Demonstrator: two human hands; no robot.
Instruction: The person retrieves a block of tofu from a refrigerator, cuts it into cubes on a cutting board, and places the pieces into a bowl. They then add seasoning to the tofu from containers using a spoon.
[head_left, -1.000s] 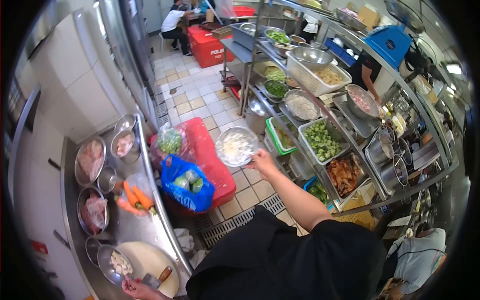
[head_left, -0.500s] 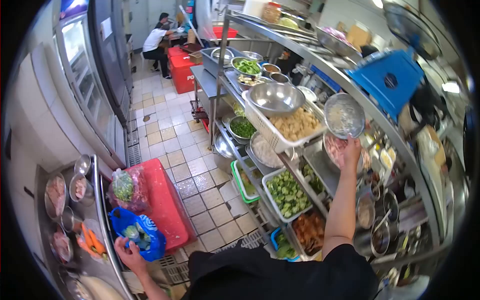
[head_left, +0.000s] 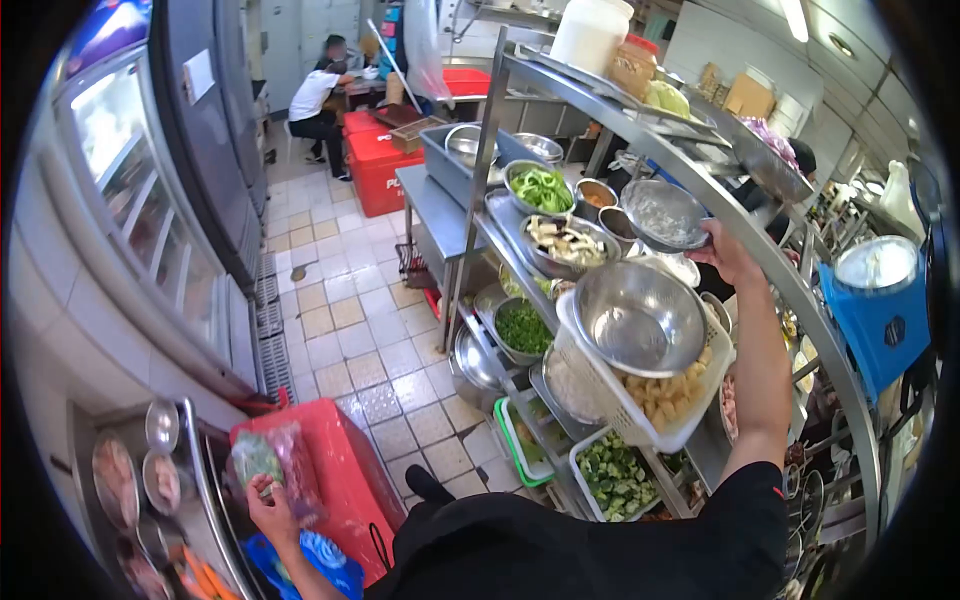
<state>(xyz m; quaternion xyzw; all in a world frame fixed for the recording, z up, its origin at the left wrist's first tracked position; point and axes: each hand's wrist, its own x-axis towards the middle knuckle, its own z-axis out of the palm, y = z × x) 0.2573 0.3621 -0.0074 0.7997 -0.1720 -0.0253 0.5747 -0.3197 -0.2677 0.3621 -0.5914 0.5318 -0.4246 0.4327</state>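
Note:
My right hand [head_left: 728, 255] is stretched up to the shelf rack and grips a small steel bowl [head_left: 662, 213] with pale food in it, held beside other steel bowls on the upper shelf. My left hand [head_left: 270, 508] is low at the left, closed on a clear plastic bag of greens [head_left: 262, 455] that lies on a red cooler box [head_left: 330, 455]. A blue bag [head_left: 315, 560] sits just below that hand.
A large empty steel bowl [head_left: 640, 317] rests in a white basket [head_left: 655, 420] of pale chunks. Bowls of green peppers [head_left: 540, 188] and sliced food [head_left: 565, 243] fill the rack. Steel bowls [head_left: 120, 480] sit on the left counter. A seated person [head_left: 318, 100] is far back.
My right hand has carried the small bowl up and to the left along the rack. My left hand has gone from the blue bag to the bag of greens.

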